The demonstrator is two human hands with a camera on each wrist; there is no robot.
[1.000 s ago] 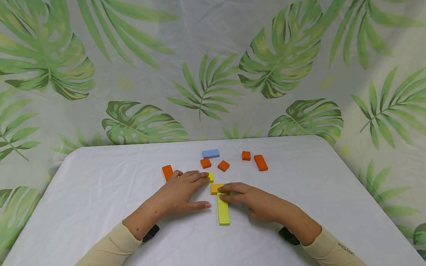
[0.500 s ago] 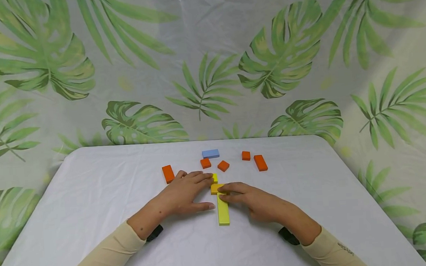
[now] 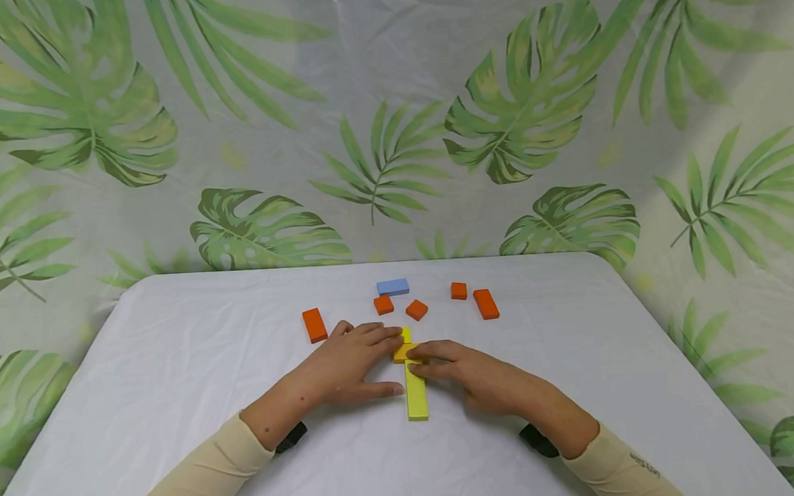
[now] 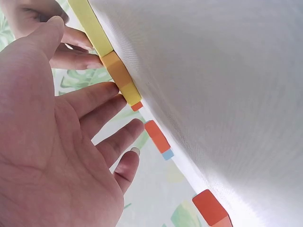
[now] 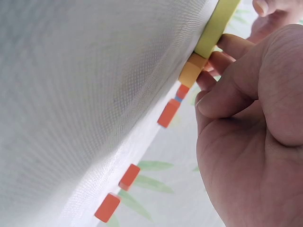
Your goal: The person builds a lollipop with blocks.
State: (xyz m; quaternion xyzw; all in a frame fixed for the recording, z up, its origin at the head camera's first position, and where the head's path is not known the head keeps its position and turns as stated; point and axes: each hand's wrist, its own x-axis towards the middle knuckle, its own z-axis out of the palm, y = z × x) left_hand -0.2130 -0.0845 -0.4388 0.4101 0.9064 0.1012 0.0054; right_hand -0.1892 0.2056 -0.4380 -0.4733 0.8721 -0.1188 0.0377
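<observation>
A long lime-yellow block [image 3: 417, 398] lies lengthwise in front of the person. Across its far end sits an amber block [image 3: 399, 354]. Beyond that, partly covered by fingers, is a small bright yellow block [image 3: 405, 334]. My left hand [image 3: 346, 363] has its fingers stretched out, the tips at the left side of the yellow block and its thumb held apart near the long block. In the left wrist view the amber block [image 4: 116, 69] and yellow block [image 4: 131, 93] stand end to end. My right hand [image 3: 476, 376] rests its fingertips on the amber block and the long block's far end.
Farther back lie a light blue block [image 3: 392, 287] and several orange-red blocks, among them a long one [image 3: 314, 325] at left and another [image 3: 486, 304] at right. A white cloth covers the table [image 3: 566, 329]; a leaf-print backdrop [image 3: 390, 127] hangs behind.
My left hand has moved slightly right, and the small yellow block has slid right with it, up to the amber block's far side. My right hand has stayed in place.
</observation>
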